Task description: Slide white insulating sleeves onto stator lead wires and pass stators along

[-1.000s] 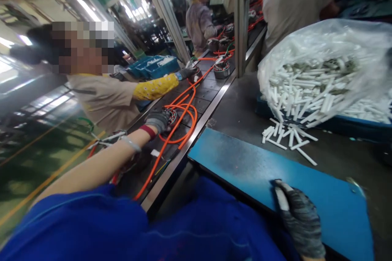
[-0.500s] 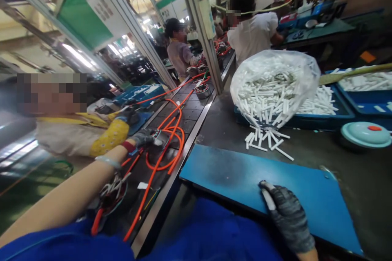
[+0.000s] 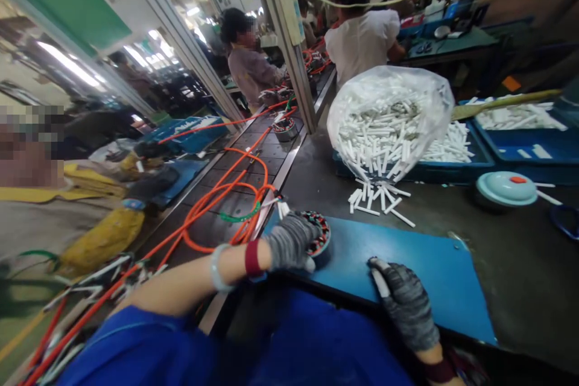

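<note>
My left hand [image 3: 294, 242], in a grey striped glove, grips a motor stator [image 3: 320, 234] at the left end of the blue board [image 3: 357, 247]. The stator is round, with dark and red windings showing around its inner ring; my fingers hide its left side. White sleeved leads [image 3: 283, 208] stick up beside that hand, near the orange cable. My right hand [image 3: 404, 304], gloved the same way, rests on the front edge of the board with nothing visible in it. Its thumb lies apart from the other fingers.
Orange cables [image 3: 199, 211] lie coiled on the conveyor [image 3: 226, 169] at left. A plastic bag of white tubes [image 3: 389, 120] spills onto the bench behind the board, near blue bins [image 3: 520, 151] and a lidded bowl [image 3: 506, 190]. Another stator [image 3: 284, 128] stands farther along. A co-worker's yellow sleeve [image 3: 104, 241] is at left.
My left hand has come from the conveyor to the board's left end, bringing the stator with it. My right hand stays on the board. The view has shifted slightly.
</note>
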Motion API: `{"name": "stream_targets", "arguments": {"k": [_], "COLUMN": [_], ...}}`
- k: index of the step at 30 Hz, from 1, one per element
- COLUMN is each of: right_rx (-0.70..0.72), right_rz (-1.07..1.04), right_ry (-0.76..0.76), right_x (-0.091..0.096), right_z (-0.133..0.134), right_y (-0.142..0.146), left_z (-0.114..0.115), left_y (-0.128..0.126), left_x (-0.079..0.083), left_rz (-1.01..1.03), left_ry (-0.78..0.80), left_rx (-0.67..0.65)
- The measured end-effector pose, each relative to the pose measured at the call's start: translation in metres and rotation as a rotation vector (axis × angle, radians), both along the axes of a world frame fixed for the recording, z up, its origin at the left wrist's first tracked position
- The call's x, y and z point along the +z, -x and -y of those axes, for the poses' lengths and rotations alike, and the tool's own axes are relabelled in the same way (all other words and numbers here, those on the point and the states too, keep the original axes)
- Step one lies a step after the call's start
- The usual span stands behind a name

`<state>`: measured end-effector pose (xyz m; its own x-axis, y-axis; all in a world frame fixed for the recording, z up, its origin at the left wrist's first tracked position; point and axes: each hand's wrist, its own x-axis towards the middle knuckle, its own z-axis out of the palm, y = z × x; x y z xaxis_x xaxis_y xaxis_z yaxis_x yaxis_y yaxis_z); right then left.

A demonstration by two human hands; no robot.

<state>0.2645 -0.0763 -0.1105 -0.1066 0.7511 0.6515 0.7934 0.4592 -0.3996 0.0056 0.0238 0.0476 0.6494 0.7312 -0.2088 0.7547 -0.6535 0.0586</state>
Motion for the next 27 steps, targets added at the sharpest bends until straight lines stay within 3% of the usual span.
{"name": "stream_targets", "arguments": {"k": [3,5,8,11,13,16,18,20,24,27], "right_rx": [-0.011,-0.01,-0.006,0.014,0.107,0.321,0.432,0.481,0.461,0.476], "right_rz": [-0.015,-0.057,-0.162,-0.232,-0.219,-0.131,-0.111,-0.202,-0.55,-0.553], "right_ry": [0.06,0.114,0.19,0.177,0.119,0.087,0.133,0.225,0.445,0.462], "right_x": [0.003,0.004,0.014,0.034,0.049,0.062,0.064,0.065,0.077,0.09], "right_z": [0.001,0.002,0.002,-0.004,-0.015,-0.037,-0.051,-0.062,-0.075,-0.081], "right_y": [0.001,0.0,-0.001,0.01,0.025,0.05,0.062,0.065,0.054,0.04], "left_z": [0.02,0.028,0.014,-0.024,-0.049,-0.065,-0.057,-0.039,0.0,0.006], "left_y": [-0.036,-0.039,-0.009,0.038,0.06,0.067,0.06,0.051,0.049,0.054], "left_x": [-0.015,-0.005,0.025,0.038,0.027,-0.007,-0.024,-0.03,-0.021,-0.009], "left_rz": [-0.012,0.161,0.441,0.447,0.432,0.549,0.596,0.601,0.574,0.554], "left_ry": [-0.017,-0.055,-0.085,-0.037,0.117,0.374,0.438,0.42,0.355,0.398], "left_rx": [-0.029,-0.113,-0.203,-0.108,-0.028,0.114,0.168,0.205,0.265,0.316]}}
